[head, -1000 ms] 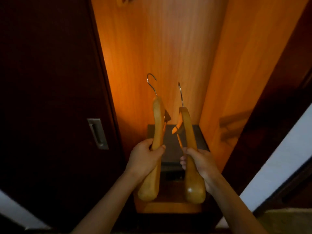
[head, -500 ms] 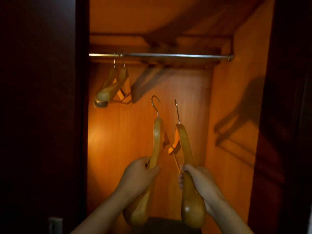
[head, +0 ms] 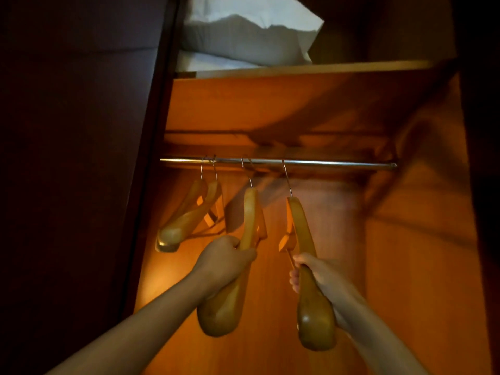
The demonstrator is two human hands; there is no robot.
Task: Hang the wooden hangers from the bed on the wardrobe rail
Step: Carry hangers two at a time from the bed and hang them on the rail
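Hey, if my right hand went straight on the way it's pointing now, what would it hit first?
Probably the rail, at the hook of the hanger it grips; the right hand points up along it. Depth is unclear, though.

The rail (head: pixel 324 163) runs left to right across the wardrobe, under a shelf (head: pixel 338 67). Two hangers (head: pixel 189 212) hang close together at its left end, touching each other. Right of them the third hanger (head: pixel 250 209), gripped in my left hand (head: pixel 224 262), has its hook on the rail. The fourth hanger (head: pixel 300 226), in my right hand (head: pixel 322 274), hooks on further right. On the shelf a white pillow (head: pixel 243 36) lies on more white bedding (head: pixel 205 62).
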